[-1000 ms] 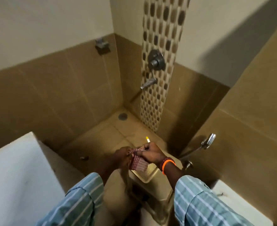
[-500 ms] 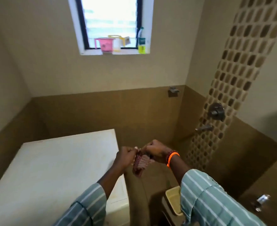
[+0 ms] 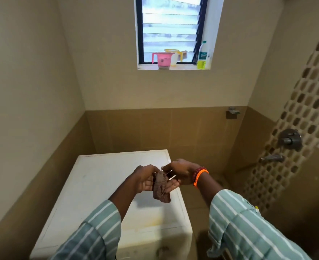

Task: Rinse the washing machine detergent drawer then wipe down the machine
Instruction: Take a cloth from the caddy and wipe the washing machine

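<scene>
Since the earlier frame, both hands and the cloth [image 3: 161, 186] have come up from beside the machine to just below frame centre, above the white top of the washing machine [image 3: 102, 184]. Cloth condition: bunched and hanging, gripped between the left hand [image 3: 145, 178] from the left and the right hand [image 3: 179, 174], which pinches its upper edge. Both hands appear wet. The detergent drawer is not in view. Recommended procedure: open the cloth to a flat pad before contact, then wipe the top panel from the far edge toward the near edge in overlapping strokes, refolding when soiled. A pink mug [image 3: 162, 60] and bottle [image 3: 202, 55] stand on the window sill at upper centre; a wall tap [image 3: 273, 158] sits at right.
</scene>
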